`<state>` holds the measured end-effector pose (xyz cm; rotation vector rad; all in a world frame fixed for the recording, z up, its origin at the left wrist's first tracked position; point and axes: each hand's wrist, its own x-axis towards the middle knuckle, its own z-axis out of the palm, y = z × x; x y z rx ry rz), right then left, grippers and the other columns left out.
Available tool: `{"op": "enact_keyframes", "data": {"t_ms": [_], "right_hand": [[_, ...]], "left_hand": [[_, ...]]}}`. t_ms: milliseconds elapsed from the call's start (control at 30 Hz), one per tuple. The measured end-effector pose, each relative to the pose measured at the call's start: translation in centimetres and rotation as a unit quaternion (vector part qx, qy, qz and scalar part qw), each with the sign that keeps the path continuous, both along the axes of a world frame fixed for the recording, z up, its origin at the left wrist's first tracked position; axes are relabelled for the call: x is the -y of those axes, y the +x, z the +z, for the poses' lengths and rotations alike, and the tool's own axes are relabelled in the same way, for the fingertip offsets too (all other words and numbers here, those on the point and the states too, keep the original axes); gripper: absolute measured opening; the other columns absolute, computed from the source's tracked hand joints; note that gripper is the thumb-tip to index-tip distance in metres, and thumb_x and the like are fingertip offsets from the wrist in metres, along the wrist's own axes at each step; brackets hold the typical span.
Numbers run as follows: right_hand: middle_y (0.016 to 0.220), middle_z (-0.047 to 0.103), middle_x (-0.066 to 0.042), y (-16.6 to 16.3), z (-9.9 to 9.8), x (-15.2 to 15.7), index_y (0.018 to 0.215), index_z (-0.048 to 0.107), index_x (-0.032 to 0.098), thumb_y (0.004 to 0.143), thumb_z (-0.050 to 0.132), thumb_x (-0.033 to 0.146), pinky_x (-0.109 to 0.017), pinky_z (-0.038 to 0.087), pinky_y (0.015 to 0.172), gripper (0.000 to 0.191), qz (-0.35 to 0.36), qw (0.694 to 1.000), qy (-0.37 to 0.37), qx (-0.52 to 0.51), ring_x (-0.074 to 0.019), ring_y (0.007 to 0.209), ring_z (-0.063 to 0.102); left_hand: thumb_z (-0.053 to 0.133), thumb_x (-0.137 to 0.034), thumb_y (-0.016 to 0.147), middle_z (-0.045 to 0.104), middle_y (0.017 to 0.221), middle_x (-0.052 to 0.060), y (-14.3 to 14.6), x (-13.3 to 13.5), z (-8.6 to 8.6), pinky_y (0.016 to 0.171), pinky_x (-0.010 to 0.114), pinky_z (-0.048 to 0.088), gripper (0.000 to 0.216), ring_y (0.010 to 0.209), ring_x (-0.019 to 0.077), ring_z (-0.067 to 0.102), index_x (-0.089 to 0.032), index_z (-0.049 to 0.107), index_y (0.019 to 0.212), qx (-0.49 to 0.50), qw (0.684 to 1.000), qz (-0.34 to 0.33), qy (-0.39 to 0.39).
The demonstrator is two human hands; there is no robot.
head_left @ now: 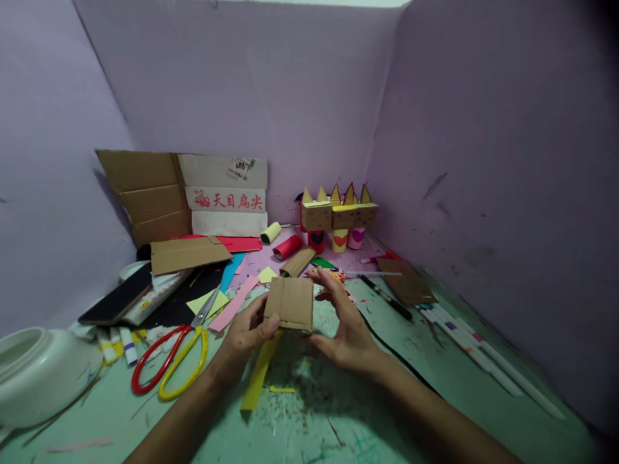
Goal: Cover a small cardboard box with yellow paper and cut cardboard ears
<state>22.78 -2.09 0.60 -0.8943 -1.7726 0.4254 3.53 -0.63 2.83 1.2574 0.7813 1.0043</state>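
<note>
A small square piece of brown cardboard point(290, 301) is gripped at its left edge by my left hand point(251, 328), the thumb lying on its front face. Beside its right edge is my right hand point(345, 325), fingers apart and curved, with a small gap to the cardboard. Under the cardboard a yellow paper strip point(260, 377) lies on the green table. Scissors point(188, 345) with one red and one yellow handle rest to the left of my left hand, their blade tips over pale yellow paper.
Several cardboard-headed figures point(341, 219) stand at the back. Paper tubes point(289, 247) lie in front of them. A folded cardboard box point(222, 193) leans against the wall. Markers point(467, 345) lie at right, a black pen point(385, 298) nearer. A white pot point(46, 377) stands at left.
</note>
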Motion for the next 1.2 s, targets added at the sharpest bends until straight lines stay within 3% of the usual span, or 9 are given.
{"op": "enact_keyframes", "data": {"t_ms": [100, 200, 400, 733, 1000, 1100, 1200], "right_hand": [[0.136, 0.041, -0.012, 0.0, 0.1, 0.0, 0.139, 0.018, 0.029, 0.06, 0.075, 0.024, -0.046, 0.039, 0.093, 0.098, -0.011, 0.999, -0.036, -0.017, -0.0297, 0.123, 0.038], [0.136, 0.04, -0.011, 0.0, 0.0, -0.1, 0.138, 0.021, 0.029, 0.061, 0.076, 0.031, -0.046, 0.039, 0.095, 0.095, -0.006, 0.998, -0.051, -0.042, -0.0295, 0.124, 0.039], [0.138, 0.039, -0.01, 0.0, -0.2, -0.1, 0.138, 0.022, 0.029, 0.062, 0.076, 0.033, -0.045, 0.038, 0.097, 0.093, 0.016, 0.997, -0.058, -0.053, -0.0284, 0.125, 0.038], [0.135, 0.041, -0.013, -0.1, 0.0, 0.1, 0.138, 0.023, 0.026, 0.062, 0.075, 0.037, -0.05, 0.037, 0.097, 0.093, 0.026, 0.996, -0.067, -0.048, -0.0309, 0.124, 0.038], [0.138, 0.038, -0.014, -0.3, -0.2, 0.1, 0.137, 0.024, 0.024, 0.062, 0.076, 0.039, -0.05, 0.037, 0.099, 0.093, 0.035, 0.995, -0.073, -0.053, -0.0323, 0.125, 0.038], [0.139, 0.037, -0.013, -0.4, -0.1, 0.2, 0.136, 0.028, 0.024, 0.064, 0.074, 0.033, -0.049, 0.035, 0.1, 0.086, 0.039, 0.992, -0.097, -0.065, -0.0309, 0.126, 0.037], [0.14, 0.037, -0.012, -0.5, -0.2, 0.0, 0.133, 0.032, 0.026, 0.068, 0.07, 0.031, -0.049, 0.033, 0.101, 0.075, 0.095, 0.974, -0.155, -0.137, -0.0282, 0.127, 0.037]], "left_hand": [[0.06, -0.034, 0.076, 0.067, 0.089, 0.009, -0.3, 0.0, 0.4, 0.059, 0.031, 0.047, 0.031, 0.076, 0.0221, 0.058, -0.016, 0.065, 0.1, 0.109, 0.989, 0.01, -0.101], [0.051, -0.033, 0.081, 0.068, 0.092, 0.012, -0.6, -0.2, 0.9, 0.062, 0.037, 0.048, 0.029, 0.079, 0.0262, 0.061, -0.015, 0.064, 0.101, 0.206, 0.961, -0.02, -0.183], [0.045, -0.031, 0.084, 0.068, 0.092, 0.015, -0.7, -0.8, 0.1, 0.068, 0.038, 0.047, 0.032, 0.085, 0.0293, 0.062, -0.012, 0.062, 0.103, 0.236, 0.937, -0.061, -0.251], [0.044, -0.033, 0.086, 0.069, 0.094, 0.012, -0.5, -0.8, 0.2, 0.066, 0.036, 0.049, 0.032, 0.082, 0.026, 0.063, -0.015, 0.061, 0.107, 0.215, 0.952, -0.031, -0.215], [0.05, -0.029, 0.081, 0.069, 0.094, 0.012, -0.2, -0.5, -0.2, 0.079, 0.042, 0.048, 0.03, 0.092, 0.0287, 0.061, -0.014, 0.064, 0.103, 0.199, 0.956, -0.077, -0.2], [0.051, -0.029, 0.082, 0.069, 0.097, 0.012, -0.1, -0.3, -0.1, 0.08, 0.042, 0.048, 0.032, 0.091, 0.0271, 0.061, -0.013, 0.062, 0.108, 0.186, 0.961, -0.079, -0.191], [0.058, -0.025, 0.076, 0.068, 0.098, 0.011, -0.2, 0.0, 0.0, 0.075, 0.038, 0.05, 0.034, 0.088, 0.0254, 0.061, -0.013, 0.06, 0.108, 0.145, 0.972, -0.072, -0.171]]}}
